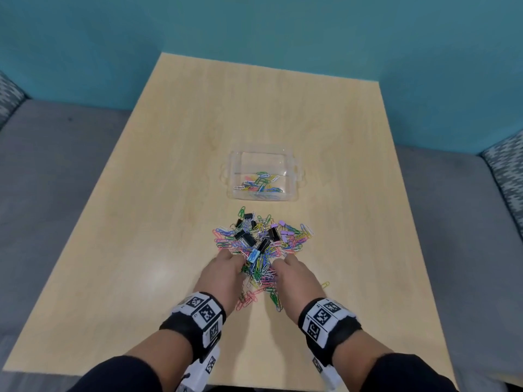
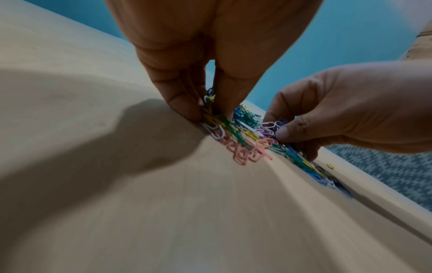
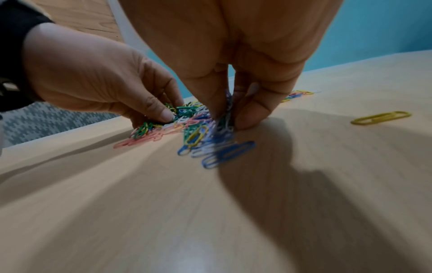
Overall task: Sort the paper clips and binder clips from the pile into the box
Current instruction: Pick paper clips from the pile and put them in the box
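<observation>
A pile (image 1: pixel 261 244) of coloured paper clips mixed with black, purple and blue binder clips lies on the table in front of me. Behind it stands a clear plastic box (image 1: pixel 294 176) holding several paper clips in its near half. My left hand (image 1: pixel 226 267) digs into the pile's near left edge, thumb and fingers pinching a bunch of paper clips (image 2: pixel 210 112). My right hand (image 1: pixel 294 271) does the same at the near right edge, pinching a bunch of paper clips (image 3: pixel 225 112). Loose clips (image 3: pixel 219 147) spread below both hands.
A single yellow paper clip (image 1: pixel 325 284) lies apart, to the right of my right hand. The pale wooden table (image 1: pixel 169 193) reaches back to a teal wall (image 1: pixel 254 29). Grey upholstered seating (image 1: pixel 51 165) flanks the table on both sides.
</observation>
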